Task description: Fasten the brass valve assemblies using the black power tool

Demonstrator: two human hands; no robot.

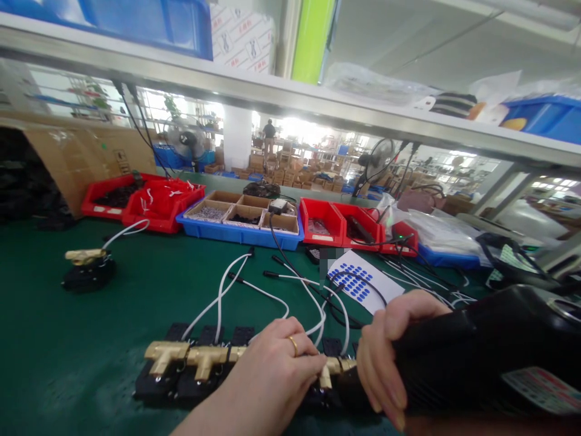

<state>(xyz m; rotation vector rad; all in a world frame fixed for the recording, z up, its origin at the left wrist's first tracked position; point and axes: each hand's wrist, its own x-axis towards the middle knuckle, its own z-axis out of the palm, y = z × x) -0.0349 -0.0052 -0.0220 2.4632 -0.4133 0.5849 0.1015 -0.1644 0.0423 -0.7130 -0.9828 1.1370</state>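
A row of black valve-like units with brass tee fittings (163, 357) lies along the front of the bench, white cables (221, 297) rising from behind them. My left hand (276, 369), a ring on one finger, is closed with its fingertips at one brass tee (325, 374) toward the right of the row. In my right hand (385, 357) is a black power tool (458, 351), which looks like an electric screwdriver; its front end points left at the row, and its tip is hidden. One similar brass-topped unit (88, 266) stands apart at the left.
Red bins (167, 209), a blue tray (240, 233) with divided small parts and more red bins (340, 224) line the bench's back. A sheet of blue stickers (363, 281) and loose cables lie mid-bench. A loaded shelf (281, 91) spans overhead. Far off stands a person (269, 134).
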